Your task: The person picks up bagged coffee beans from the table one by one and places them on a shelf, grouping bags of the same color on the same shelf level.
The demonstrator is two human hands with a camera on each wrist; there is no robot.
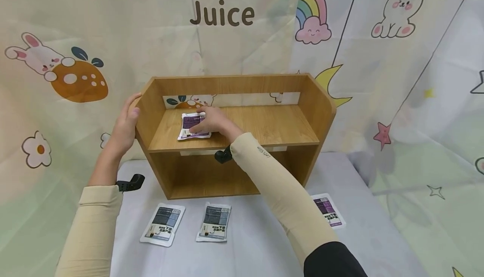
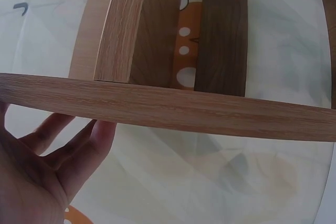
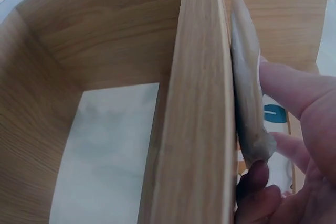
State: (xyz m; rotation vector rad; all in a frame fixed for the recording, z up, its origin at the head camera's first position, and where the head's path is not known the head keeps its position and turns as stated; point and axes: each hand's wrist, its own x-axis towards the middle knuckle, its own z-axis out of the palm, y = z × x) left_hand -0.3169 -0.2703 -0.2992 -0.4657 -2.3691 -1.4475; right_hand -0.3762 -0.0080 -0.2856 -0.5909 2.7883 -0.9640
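A pale fabric backdrop (image 1: 242, 37) hangs across the far side of the scene, creased in soft folds and printed with cartoon pictures. The word "Juice" (image 1: 222, 14) stands in brown letters at the top centre. To the right of it sit a rainbow over a pink cloud (image 1: 312, 14), a white rabbit (image 1: 401, 6), a yellow moon (image 1: 332, 84) and a pink star (image 1: 382, 135). On the left are a rabbit with an orange strawberry (image 1: 60, 69) and a small flower (image 1: 36, 149). Thin dark lines run slantwise down the right part. Near the viewer lies a table under a light grey cloth (image 1: 261, 243). The light is even and soft.
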